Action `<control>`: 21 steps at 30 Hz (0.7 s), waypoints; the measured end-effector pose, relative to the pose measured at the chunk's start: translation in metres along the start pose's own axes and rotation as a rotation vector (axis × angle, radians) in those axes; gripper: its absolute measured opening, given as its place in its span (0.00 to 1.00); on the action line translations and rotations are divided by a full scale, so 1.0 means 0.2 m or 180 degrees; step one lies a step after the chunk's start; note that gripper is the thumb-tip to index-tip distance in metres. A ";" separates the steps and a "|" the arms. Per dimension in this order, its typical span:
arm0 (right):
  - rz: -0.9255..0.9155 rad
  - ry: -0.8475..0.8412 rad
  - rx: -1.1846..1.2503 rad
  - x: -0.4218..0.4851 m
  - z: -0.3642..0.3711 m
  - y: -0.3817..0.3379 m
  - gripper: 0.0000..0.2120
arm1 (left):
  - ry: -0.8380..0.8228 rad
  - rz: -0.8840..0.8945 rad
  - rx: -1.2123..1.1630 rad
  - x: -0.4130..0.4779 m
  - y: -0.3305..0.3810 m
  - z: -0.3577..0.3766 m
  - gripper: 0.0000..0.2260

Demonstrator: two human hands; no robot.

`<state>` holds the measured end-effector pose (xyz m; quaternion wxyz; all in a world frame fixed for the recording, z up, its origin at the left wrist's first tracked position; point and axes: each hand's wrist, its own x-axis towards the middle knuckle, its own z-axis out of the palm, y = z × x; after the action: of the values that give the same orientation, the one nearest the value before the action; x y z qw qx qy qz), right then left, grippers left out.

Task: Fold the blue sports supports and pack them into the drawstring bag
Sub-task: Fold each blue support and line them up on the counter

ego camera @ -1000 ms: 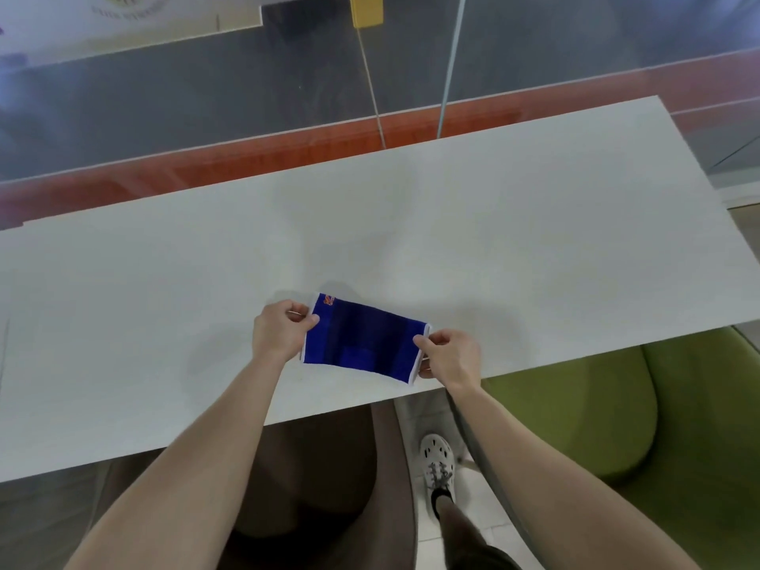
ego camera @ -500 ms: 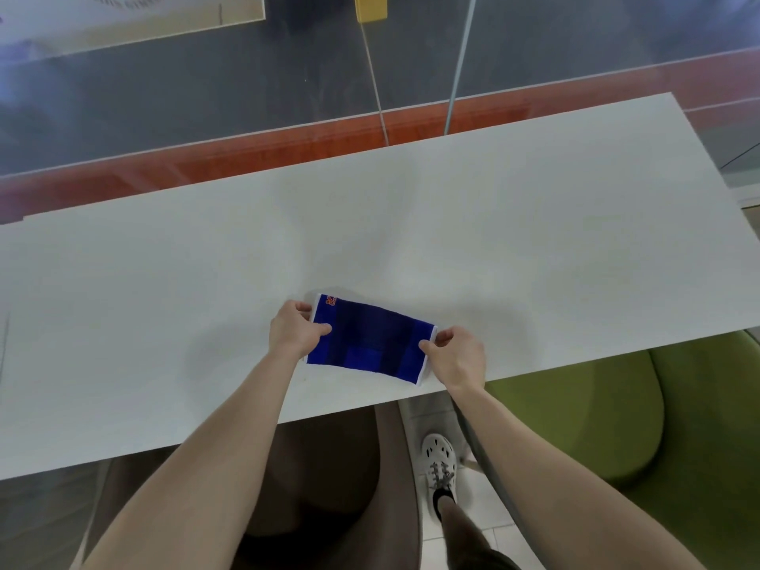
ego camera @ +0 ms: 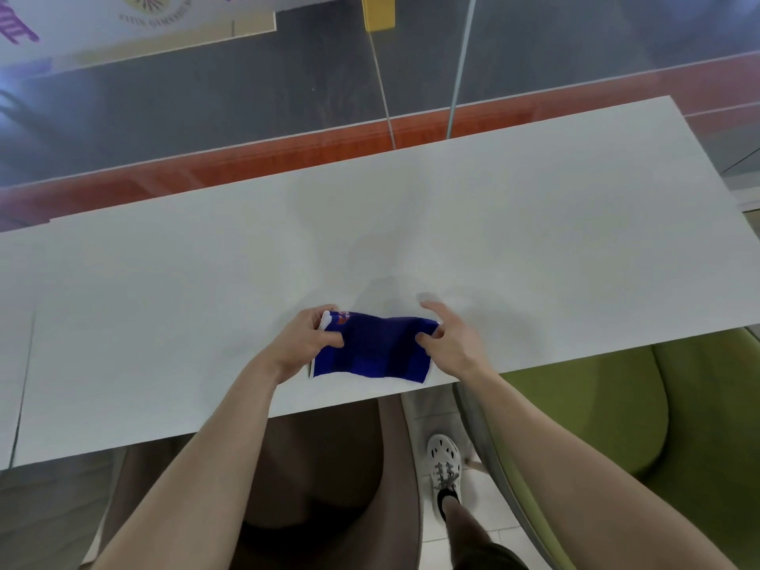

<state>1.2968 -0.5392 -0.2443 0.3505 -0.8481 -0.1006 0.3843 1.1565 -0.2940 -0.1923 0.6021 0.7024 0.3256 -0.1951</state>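
A blue sports support (ego camera: pixel 376 349) with white end bands and a red logo at its far left corner lies near the front edge of the white table (ego camera: pixel 534 248). My left hand (ego camera: pixel 306 343) grips its left end, thumb on top of the cloth. My right hand (ego camera: pixel 450 337) pinches the right end near the far corner, its other fingers spread. The cloth bulges upward in the middle between my hands. No drawstring bag is in view.
A brown chair (ego camera: pixel 320 466) stands under the table's front edge and a green seat (ego camera: pixel 617 405) sits to the right. A foot in a white shoe (ego camera: pixel 444 462) rests on the floor between them. A glass wall (ego camera: pixel 288 96) rises behind the table.
My hands have come closer together, so the flat, stretched support now buckles upward. My right hand shifted from the end's edge toward its far corner, fingers spreading.
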 end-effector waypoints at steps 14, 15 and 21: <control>0.0110 0.0374 0.0176 -0.12 -0.09 -0.35 0.35 | -0.0570 0.0464 0.1072 -0.37 0.30 0.11 0.13; 0.0119 0.0400 0.0309 -0.13 -0.09 -0.36 0.40 | -0.0551 0.0440 0.1058 -0.39 0.30 0.12 0.12; -0.0403 0.0141 0.0417 -0.23 -0.10 -0.43 0.27 | -0.0121 0.0513 0.1081 -0.53 0.30 0.14 0.09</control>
<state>1.2878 -0.5071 -0.1499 0.4309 -0.8236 -0.1210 0.3483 1.1263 -0.3486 -0.0846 0.4946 0.8140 0.2192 -0.2117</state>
